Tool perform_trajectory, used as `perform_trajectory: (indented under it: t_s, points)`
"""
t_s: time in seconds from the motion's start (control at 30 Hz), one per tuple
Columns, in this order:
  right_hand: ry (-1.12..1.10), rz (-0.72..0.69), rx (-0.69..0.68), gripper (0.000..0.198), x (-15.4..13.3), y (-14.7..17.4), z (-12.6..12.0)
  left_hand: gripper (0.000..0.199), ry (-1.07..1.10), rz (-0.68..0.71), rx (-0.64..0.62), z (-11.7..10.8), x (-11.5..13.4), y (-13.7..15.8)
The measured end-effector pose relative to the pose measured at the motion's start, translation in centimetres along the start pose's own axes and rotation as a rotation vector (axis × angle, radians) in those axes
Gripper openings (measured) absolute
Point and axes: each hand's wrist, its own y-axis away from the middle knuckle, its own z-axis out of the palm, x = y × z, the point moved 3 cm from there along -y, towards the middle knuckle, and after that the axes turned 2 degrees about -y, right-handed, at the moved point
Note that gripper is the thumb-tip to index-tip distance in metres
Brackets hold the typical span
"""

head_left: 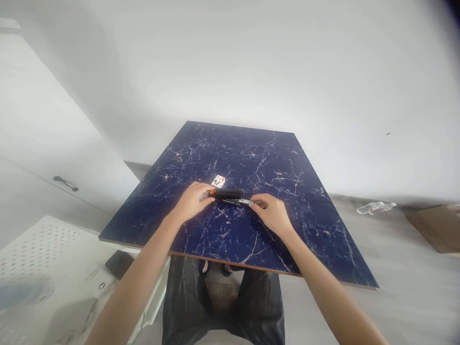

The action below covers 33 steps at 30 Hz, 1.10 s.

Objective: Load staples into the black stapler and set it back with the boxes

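Observation:
A black stapler (pixel 228 193) with an orange part at its left end lies across the near middle of the blue marbled table (pixel 230 153). Its silver metal part reaches out toward the right. My left hand (pixel 194 199) grips the orange end between thumb and fingers. At the other end, my right hand (pixel 271 211) has its fingertips pinched at the tip of the silver part; whether a small piece is between them is hidden. Just behind the stapler sits a small white box (pixel 218 181) with red and black print.
A white perforated surface (pixel 46 244) with a dark flat object (pixel 120 263) stands low at the left. On the floor to the right are a clear plastic bottle (pixel 375 207) and a cardboard piece (pixel 436 227). White walls rise behind and left.

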Motion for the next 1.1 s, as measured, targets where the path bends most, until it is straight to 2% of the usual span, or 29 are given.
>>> perform_trajectory:
  t_s: [0.17, 0.37, 0.7, 1.1]
  points:
    - [-0.082, 0.177, 0.088, 0.022, -0.5, 1.1, 0.1, 0.035, -0.016, -0.072, -0.022, -0.1, -0.2, -0.1]
    - [-0.121, 0.181, 0.092, 0.026, -1.7, 1.4, 2.0, 0.042, 0.01, -0.108, -0.063, 0.2, -0.6, -0.1]
    - [-0.212, 0.234, 0.105, 0.028, -1.0, 0.9, 2.9, 0.039, -0.021, -0.123, -0.041, 0.8, -1.1, -0.1]
    - [-0.373, 0.242, 0.06, 0.031, -1.2, 0.0, 6.0, 0.039, -0.014, -0.104, -0.027, 0.7, -0.7, -0.5]
